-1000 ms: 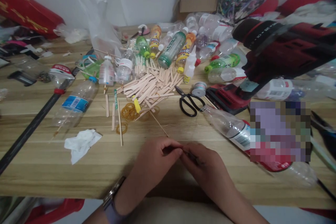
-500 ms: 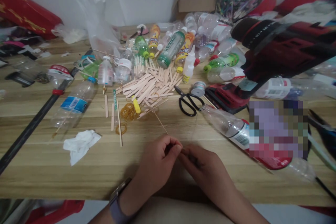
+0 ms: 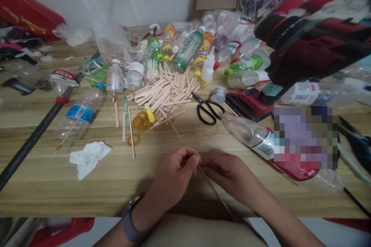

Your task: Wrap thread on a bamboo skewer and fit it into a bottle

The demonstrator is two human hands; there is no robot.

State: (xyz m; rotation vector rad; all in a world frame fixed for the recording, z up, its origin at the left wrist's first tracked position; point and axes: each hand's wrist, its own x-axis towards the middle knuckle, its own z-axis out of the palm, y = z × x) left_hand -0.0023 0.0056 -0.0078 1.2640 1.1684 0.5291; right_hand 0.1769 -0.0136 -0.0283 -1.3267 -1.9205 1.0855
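My left hand, with a watch on its wrist, pinches a long thin wooden stick that runs from near the pile of craft sticks down toward my lap. My right hand is beside it at the stick, fingers bent together; what they grip is too small to make out. Ahead lie craft sticks, tan rubber bands, a yellow glue cap or tool and black scissors. A crumpled white tissue is to the left.
A red and black power drill stands at the right, with a clear bottle before it. Bottles, a green can and white glue bottles crowd the back. A bottle with a blue label and a dark bar are left.
My right hand has shifted slightly away from my left fingertips, and the lower length of the stick now shows between and below my hands. The view has moved slightly.
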